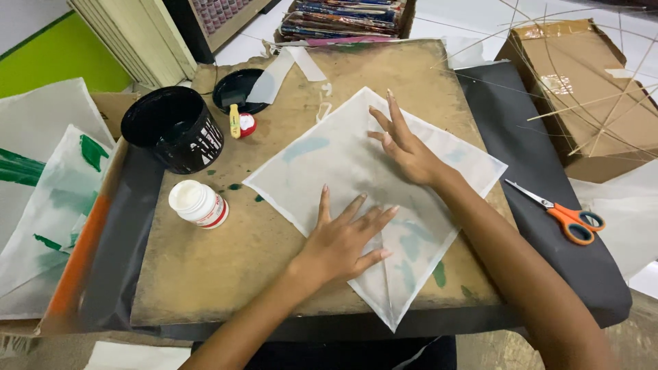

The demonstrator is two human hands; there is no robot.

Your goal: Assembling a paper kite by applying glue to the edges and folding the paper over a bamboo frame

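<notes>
Pressing white sheet [356, 171] flat, hands [346, 236] [404, 144] near black tub [175, 130] holding dark liquid.

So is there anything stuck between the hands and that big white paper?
No, nothing visible. The left hand and the right hand both lie flat on the white paper sheet, fingers spread. The white jar, black pot and scissors sit off to the sides.
</notes>
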